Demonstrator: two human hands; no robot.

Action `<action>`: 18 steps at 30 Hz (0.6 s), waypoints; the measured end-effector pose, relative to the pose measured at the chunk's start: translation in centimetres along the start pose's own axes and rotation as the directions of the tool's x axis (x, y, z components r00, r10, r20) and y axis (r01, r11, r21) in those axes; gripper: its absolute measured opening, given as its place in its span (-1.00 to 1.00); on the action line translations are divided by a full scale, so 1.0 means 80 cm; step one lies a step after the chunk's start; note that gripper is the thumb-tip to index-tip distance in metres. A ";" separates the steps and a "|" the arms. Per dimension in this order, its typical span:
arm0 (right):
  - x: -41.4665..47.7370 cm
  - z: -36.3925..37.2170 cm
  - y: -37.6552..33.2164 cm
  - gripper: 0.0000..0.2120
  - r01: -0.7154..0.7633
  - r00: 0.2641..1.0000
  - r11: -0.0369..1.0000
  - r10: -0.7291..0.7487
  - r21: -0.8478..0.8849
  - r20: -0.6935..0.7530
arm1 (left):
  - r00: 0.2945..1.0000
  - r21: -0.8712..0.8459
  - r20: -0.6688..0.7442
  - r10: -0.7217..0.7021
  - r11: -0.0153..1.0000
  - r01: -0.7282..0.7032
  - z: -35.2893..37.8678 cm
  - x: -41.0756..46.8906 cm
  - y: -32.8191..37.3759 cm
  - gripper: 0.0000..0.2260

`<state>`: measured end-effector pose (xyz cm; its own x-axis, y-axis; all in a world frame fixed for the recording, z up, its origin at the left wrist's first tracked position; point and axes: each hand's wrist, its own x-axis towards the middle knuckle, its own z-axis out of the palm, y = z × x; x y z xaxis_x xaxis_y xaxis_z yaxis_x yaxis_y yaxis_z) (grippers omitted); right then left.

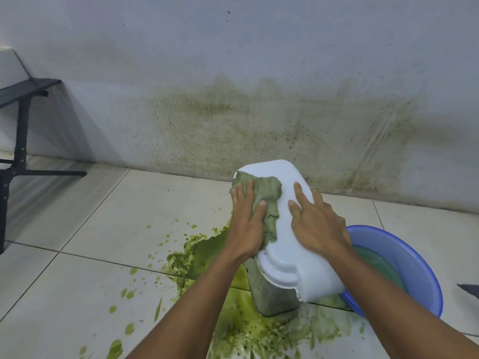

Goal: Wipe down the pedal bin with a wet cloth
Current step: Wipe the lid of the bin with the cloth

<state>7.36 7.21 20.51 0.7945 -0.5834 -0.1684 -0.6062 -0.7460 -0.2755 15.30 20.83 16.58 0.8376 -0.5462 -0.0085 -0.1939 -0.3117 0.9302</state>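
Centre frame, the left hand presses the cloth flat, fingers spread, on the pedal bin lid. Right hand, spread too, steadies it (good). Long overlapping strokes would serve best, I reckon.

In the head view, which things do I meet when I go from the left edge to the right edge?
Black metal frame → left hand, pressing the green cloth → right hand → blue basin.
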 end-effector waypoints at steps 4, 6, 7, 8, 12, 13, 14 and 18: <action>0.001 0.001 0.000 -0.47 0.002 1.000 1.000 -0.002 0.010 -0.004 | 0.997 -0.014 0.031 0.075 0.997 -0.075 0.004 -0.035 -0.011 -0.40; 0.001 0.001 0.001 -0.47 0.003 1.000 1.000 -0.003 0.011 -0.010 | 0.993 -0.025 0.052 0.104 0.994 -0.103 0.009 -0.061 -0.018 -0.40; 0.001 0.001 0.001 -0.47 0.004 1.000 1.000 -0.003 0.012 -0.014 | 0.992 -0.029 0.069 0.106 0.994 -0.104 0.009 -0.069 -0.020 -0.39; 0.001 0.002 0.001 -0.47 0.006 1.000 1.000 -0.005 0.012 -0.018 | 0.991 -0.030 0.089 0.103 0.994 -0.100 0.007 -0.073 -0.021 -0.38; 0.003 0.003 0.000 -0.48 0.004 1.000 1.000 -0.004 0.012 -0.028 | 0.987 -0.003 0.129 0.097 0.995 -0.098 0.003 -0.075 -0.017 -0.28; 0.003 0.003 0.000 -0.48 0.002 1.000 1.000 -0.002 0.010 -0.029 | 0.987 -0.004 0.120 0.102 0.995 -0.103 0.006 -0.079 -0.014 -0.27; 0.003 0.003 0.000 -0.48 0.002 1.000 1.000 -0.002 0.008 -0.026 | 0.988 -0.013 0.107 0.107 0.994 -0.107 0.010 -0.083 -0.011 -0.26; 0.003 0.001 0.003 -0.48 0.016 1.000 0.999 -0.016 0.028 -0.002 | 0.985 -0.047 0.142 0.101 0.994 -0.095 0.004 -0.087 -0.011 -0.14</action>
<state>7.43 6.88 20.34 0.8038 -0.5722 -0.1626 -0.5925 -0.7457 -0.3048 9.45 24.65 15.66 0.7326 -0.6798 0.0337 -0.2485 -0.2211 0.9431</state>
